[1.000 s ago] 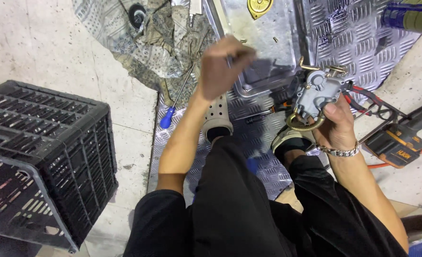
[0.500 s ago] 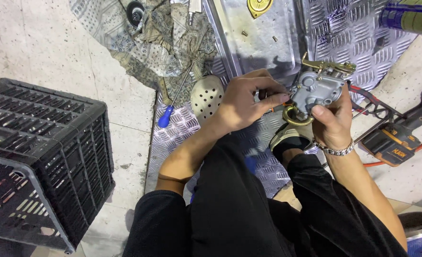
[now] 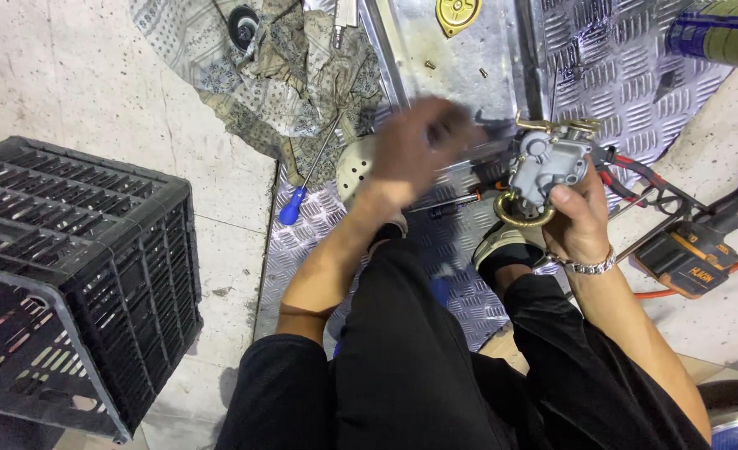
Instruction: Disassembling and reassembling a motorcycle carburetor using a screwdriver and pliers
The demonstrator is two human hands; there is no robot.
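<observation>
The right hand (image 3: 581,221) grips a grey metal carburetor (image 3: 546,169) with a brass ring at its base, held up at about two o'clock from the person's knees. At nine o'clock from it the left hand (image 3: 419,150) is motion-blurred; whether it grasps anything cannot be told. Farther out, a blue-handled screwdriver (image 3: 296,202) lies on the chequered metal plate (image 3: 619,75), a black plastic crate (image 3: 61,275) at eight o'clock.

We are looking down at a pale concrete floor (image 3: 69,92); a silver tread-plate sheet (image 3: 627,75) is lying at twelve o'clock, a black plastic crate (image 3: 69,267) sitting at nine.
</observation>
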